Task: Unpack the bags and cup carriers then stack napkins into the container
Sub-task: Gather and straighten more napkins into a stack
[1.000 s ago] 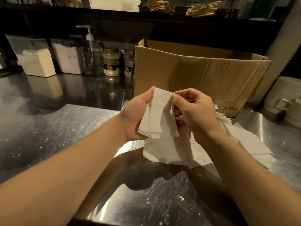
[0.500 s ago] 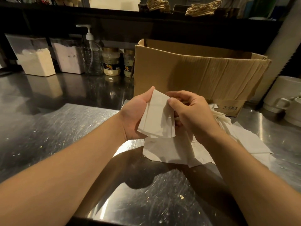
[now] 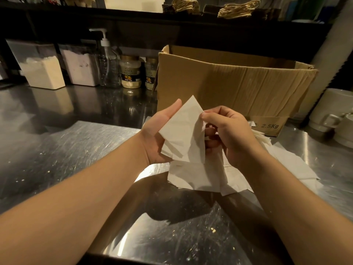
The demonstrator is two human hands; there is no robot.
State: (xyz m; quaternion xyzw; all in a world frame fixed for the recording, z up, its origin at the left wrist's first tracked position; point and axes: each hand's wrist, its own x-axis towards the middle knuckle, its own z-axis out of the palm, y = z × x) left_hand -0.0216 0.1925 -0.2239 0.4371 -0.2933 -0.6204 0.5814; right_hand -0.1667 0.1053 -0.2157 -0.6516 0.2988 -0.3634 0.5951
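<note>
The left hand (image 3: 158, 136) is cradling a few white napkins (image 3: 183, 131) in its palm, thumb lying along their edge, while the right hand (image 3: 227, 134) is pinching their right edge. Both are hovering above more napkins lying on the steel counter (image 3: 76, 150), just before the box (image 3: 229, 88).

White napkins (image 3: 183, 134) and white paper (image 3: 200, 178) lie against a scratched, silver-grey steel table (image 3: 76, 150) flecked with pale crumbs. A plain brown box (image 3: 229, 88) carries dark "2.5Kg" lettering. Gold-lidded jars (image 3: 130, 73) show black labels with orange marks. A clear pump bottle (image 3: 107, 62) has a white top; clear tubs (image 3: 41, 67) hold cream and pinkish powders. White cups (image 3: 332, 111) stand at right.
</note>
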